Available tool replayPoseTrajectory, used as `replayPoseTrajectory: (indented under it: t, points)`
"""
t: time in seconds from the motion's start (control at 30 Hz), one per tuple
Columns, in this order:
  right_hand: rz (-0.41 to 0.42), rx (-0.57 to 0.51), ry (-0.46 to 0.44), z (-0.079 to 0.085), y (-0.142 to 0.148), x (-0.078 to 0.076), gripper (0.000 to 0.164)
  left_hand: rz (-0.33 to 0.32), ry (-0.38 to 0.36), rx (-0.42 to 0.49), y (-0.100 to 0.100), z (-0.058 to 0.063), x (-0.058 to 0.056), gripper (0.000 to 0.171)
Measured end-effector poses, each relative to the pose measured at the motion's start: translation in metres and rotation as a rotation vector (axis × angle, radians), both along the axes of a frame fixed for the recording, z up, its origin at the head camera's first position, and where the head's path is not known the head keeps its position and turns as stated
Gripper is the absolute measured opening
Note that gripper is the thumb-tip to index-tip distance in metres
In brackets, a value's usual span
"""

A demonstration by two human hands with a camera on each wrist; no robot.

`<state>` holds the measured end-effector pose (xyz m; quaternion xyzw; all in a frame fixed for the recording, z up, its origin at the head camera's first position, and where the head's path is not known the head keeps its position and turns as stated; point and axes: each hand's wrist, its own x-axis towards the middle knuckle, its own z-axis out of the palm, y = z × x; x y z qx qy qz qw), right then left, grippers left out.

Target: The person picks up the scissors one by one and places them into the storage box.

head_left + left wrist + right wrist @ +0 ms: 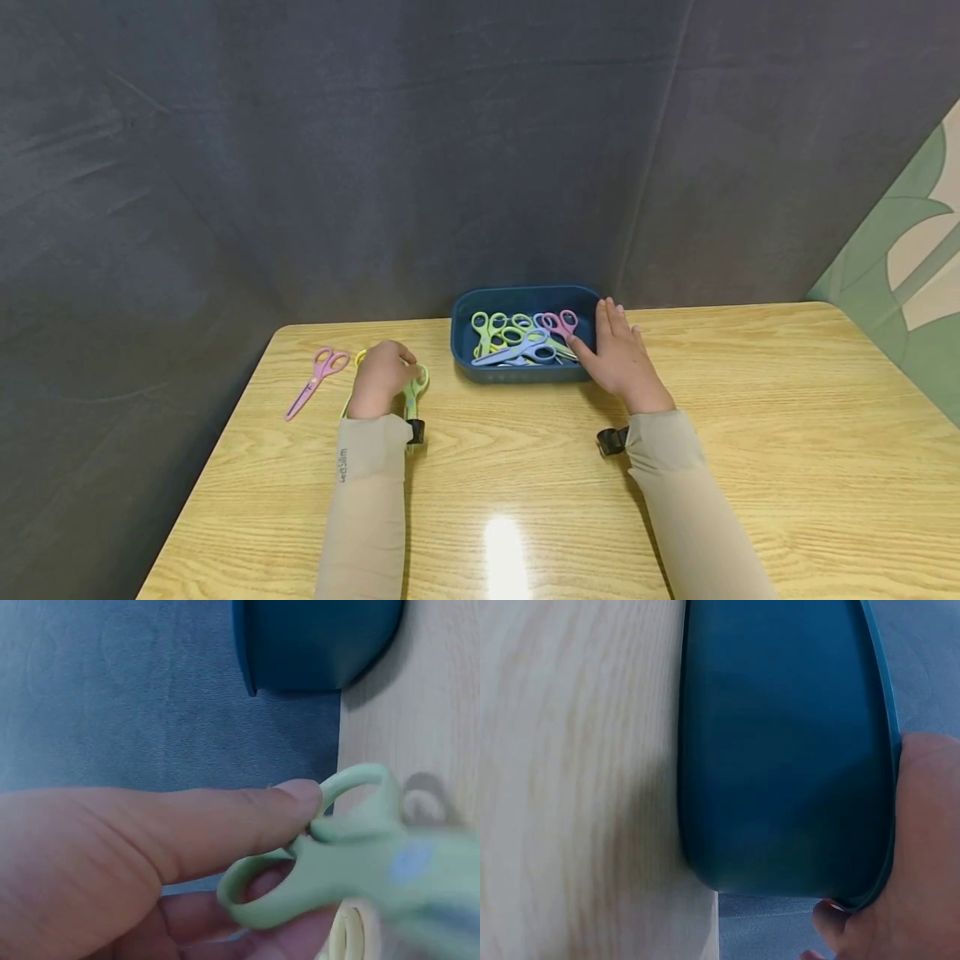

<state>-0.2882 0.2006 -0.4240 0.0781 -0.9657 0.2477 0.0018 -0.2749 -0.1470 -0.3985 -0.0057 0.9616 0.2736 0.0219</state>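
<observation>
My left hand (pixel 381 379) pinches a pair of light green scissors (pixel 330 874) by the handle loops, at the left part of the table. The thumb presses on the handles, with other fingers behind them. Partly hidden beneath this hand are yellow scissors (pixel 360 358). Pink scissors (pixel 318 379) lie to its left. My right hand (pixel 622 362) holds the right end of a dark blue bin (pixel 510 375), its thumb over the rim and its fingers along the outer side. Several green, blue, yellow and pink scissors (pixel 513 354) lie jumbled inside the bin.
The wooden table (pixel 555 500) has its back edge against a dark grey cloth (pixel 375 167). The bin stands near that back edge. At the far right is a green and beige leaf-patterned surface (pixel 900 233). A black strap (pixel 612 441) sits at the right wrist.
</observation>
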Motion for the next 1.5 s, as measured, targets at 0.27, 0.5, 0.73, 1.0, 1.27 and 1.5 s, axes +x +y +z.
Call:
replayPoseTrajectory:
  t: [0.27, 0.5, 0.73, 1.0, 1.27, 1.5]
  points:
    - [0.001, -0.003, 0.002, 0.0, 0.0, 0.001, 0.087, 0.03, 0.048, 0.15, 0.002, 0.007, 0.004, 0.015]
    - [0.004, 0.003, 0.004, -0.001, 0.0, 0.0, 0.088, 0.027, 0.055, 0.257, 0.004, 0.014, 0.007, 0.015]
    - [0.006, 0.004, 0.012, -0.003, 0.002, 0.0, 0.089, 0.0, 0.067, 0.329, 0.005, 0.016, 0.005, 0.017]
    - [0.005, 0.007, 0.009, -0.001, 0.001, 0.001, 0.089, -0.021, 0.058, 0.406, 0.006, 0.018, 0.004, 0.021]
    - [0.002, 0.001, 0.01, -0.001, 0.001, 0.001, 0.088, -0.022, 0.057, 0.522, 0.009, 0.023, 0.003, 0.023]
    - [0.002, 0.003, 0.015, -0.001, 0.001, 0.001, 0.088, 0.0, 0.061, 0.653, 0.012, 0.026, 0.003, 0.026]
